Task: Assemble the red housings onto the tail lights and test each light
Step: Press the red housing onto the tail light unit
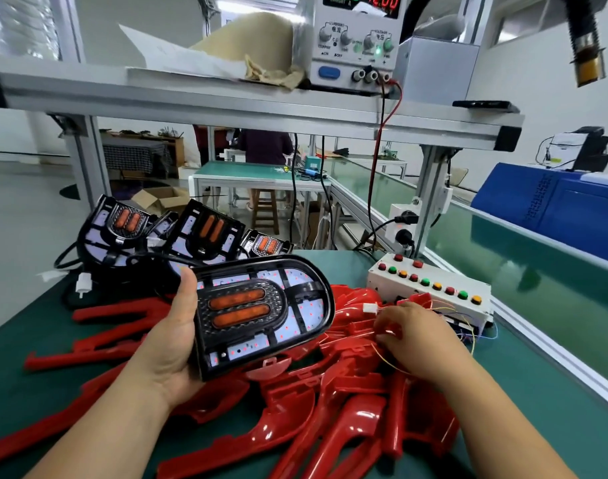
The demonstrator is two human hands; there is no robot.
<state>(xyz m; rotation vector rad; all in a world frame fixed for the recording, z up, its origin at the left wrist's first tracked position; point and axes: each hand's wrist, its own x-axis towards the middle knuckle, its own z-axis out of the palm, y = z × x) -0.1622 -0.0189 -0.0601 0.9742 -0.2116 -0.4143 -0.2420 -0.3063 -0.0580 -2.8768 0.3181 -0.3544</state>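
My left hand (172, 335) grips a black D-shaped tail light (261, 312) by its left edge and holds it face up above the table. The light has two orange bars in the middle and small red dots glowing on its white board. My right hand (411, 335) rests on a heap of red housings (330, 402), its fingers pinched on thin yellow wires near a white connector (370, 308). More red housings (98, 337) lie to the left. Three other tail lights (205, 233) lean together at the back left.
A white test box (430, 283) with red, green and yellow buttons sits right of the pile, loose wires trailing from it. A power supply (356, 39) reading 12.00 stands on the overhead shelf, red and black leads hanging down. A conveyor rail (544, 347) borders the green mat on the right.
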